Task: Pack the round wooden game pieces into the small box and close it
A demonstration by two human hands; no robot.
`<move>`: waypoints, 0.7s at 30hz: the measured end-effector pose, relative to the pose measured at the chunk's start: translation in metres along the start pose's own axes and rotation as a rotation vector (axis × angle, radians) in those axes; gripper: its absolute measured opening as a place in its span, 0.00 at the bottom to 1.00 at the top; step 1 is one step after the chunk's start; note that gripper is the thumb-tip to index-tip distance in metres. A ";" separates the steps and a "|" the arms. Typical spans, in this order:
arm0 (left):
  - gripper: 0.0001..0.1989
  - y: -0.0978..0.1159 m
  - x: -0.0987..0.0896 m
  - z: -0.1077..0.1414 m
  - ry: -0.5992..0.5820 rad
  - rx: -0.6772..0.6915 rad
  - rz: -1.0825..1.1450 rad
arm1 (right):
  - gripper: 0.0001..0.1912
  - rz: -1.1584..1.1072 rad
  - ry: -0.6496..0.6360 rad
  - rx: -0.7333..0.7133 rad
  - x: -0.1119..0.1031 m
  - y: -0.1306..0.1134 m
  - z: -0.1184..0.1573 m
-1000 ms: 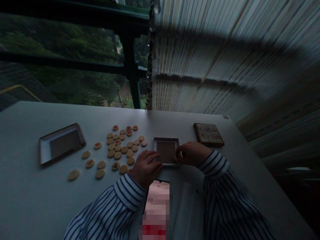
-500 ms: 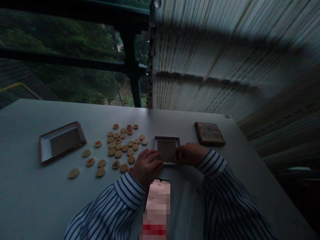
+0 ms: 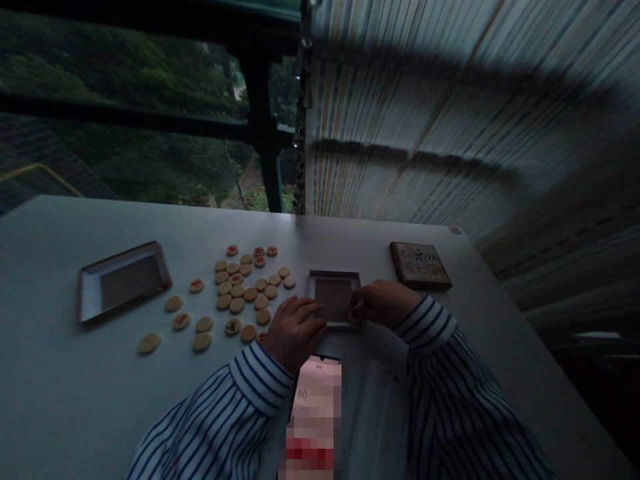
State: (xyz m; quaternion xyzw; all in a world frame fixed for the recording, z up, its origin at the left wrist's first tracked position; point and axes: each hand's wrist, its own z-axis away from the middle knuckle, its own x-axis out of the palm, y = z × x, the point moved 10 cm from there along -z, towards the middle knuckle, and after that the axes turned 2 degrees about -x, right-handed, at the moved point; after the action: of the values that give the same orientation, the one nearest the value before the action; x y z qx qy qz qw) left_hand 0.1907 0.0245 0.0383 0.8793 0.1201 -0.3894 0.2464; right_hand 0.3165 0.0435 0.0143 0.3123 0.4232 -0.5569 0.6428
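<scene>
A small open box (image 3: 334, 293) with a pale rim and a brown floor lies in front of me. My left hand (image 3: 296, 331) grips its near left side, fingers bent over the edge. At the box's near right corner, my right hand (image 3: 385, 303) pinches a round wooden xiangqi piece (image 3: 355, 313), partly covered by the fingers. Left of the box, many more xiangqi pieces (image 3: 250, 294) are spread flat on the table. Some show red characters, one piece (image 3: 233, 327) shows a black one, and the others are plain side up.
A larger open box lid or tray (image 3: 83, 300) stands at the far left of the white table (image 3: 100, 407). At the right sits a closed decorated box (image 3: 421, 265). A lit phone (image 3: 317, 387) lies below my left hand, beside a clear plastic sheet or bag (image 3: 377, 413).
My right hand has tilted slightly at the box's near right corner, and the pinched piece shows more. The left hand stays on the box. The view has shifted a little.
</scene>
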 end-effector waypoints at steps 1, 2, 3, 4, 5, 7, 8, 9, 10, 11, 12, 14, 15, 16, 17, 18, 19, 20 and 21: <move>0.03 0.000 0.000 0.000 -0.002 -0.004 0.000 | 0.15 -0.002 -0.008 0.001 0.001 0.000 0.000; 0.03 0.000 0.000 0.000 -0.004 -0.007 0.000 | 0.15 -0.006 -0.015 0.003 0.002 -0.001 0.000; 0.03 0.000 0.001 0.000 -0.006 -0.009 0.001 | 0.15 -0.013 -0.023 0.003 0.003 -0.001 0.000; 0.03 0.000 0.001 0.000 -0.008 -0.011 0.002 | 0.14 -0.019 -0.028 0.001 0.003 -0.002 0.000; 0.03 0.000 0.001 0.001 -0.011 -0.012 0.003 | 0.14 -0.023 -0.032 0.001 0.004 -0.003 0.000; 0.04 -0.001 0.002 0.001 -0.011 -0.016 0.003 | 0.13 -0.022 -0.039 0.005 0.004 -0.003 0.000; 0.04 -0.001 0.001 0.001 -0.008 -0.017 0.002 | 0.13 -0.021 -0.041 0.004 0.005 -0.003 0.000; 0.04 -0.001 0.001 0.001 -0.007 -0.015 0.001 | 0.12 -0.018 -0.042 0.003 0.005 -0.003 0.000; 0.04 -0.001 0.001 0.001 -0.008 -0.015 -0.001 | 0.12 -0.018 -0.042 0.001 0.005 -0.003 0.000; 0.04 -0.001 0.002 0.001 -0.008 -0.015 -0.002 | 0.12 -0.021 -0.047 0.000 0.006 -0.003 0.000; 0.04 -0.001 0.002 0.001 -0.011 -0.016 -0.001 | 0.12 -0.024 -0.051 -0.001 0.006 -0.003 -0.001; 0.04 -0.001 0.003 0.001 -0.019 -0.019 0.002 | 0.12 -0.026 -0.061 0.006 0.008 -0.002 -0.001; 0.04 -0.001 0.003 0.001 -0.021 -0.022 0.003 | 0.13 -0.024 -0.065 0.011 0.009 -0.002 -0.001; 0.04 -0.001 0.003 0.001 -0.020 -0.023 0.004 | 0.13 -0.021 -0.067 0.016 0.009 -0.001 -0.001; 0.04 -0.001 0.002 0.001 -0.018 -0.022 0.003 | 0.13 -0.018 -0.064 0.019 0.009 -0.001 -0.001; 0.04 -0.001 0.002 0.000 -0.015 -0.021 0.001 | 0.14 -0.017 -0.059 0.017 0.009 -0.001 -0.001; 0.04 -0.001 0.002 0.000 -0.012 -0.017 0.000 | 0.14 -0.018 -0.057 0.014 0.009 -0.002 -0.001; 0.04 0.000 0.002 0.000 -0.008 -0.013 0.000 | 0.13 -0.021 -0.056 0.008 0.008 -0.002 -0.001; 0.04 0.000 0.001 0.000 -0.006 -0.011 0.001 | 0.13 -0.028 -0.054 -0.001 0.008 -0.003 0.000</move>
State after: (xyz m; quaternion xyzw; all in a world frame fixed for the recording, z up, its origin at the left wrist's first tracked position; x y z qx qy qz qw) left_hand 0.1913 0.0245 0.0370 0.8770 0.1209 -0.3911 0.2516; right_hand 0.3132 0.0398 0.0075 0.2910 0.4104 -0.5737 0.6464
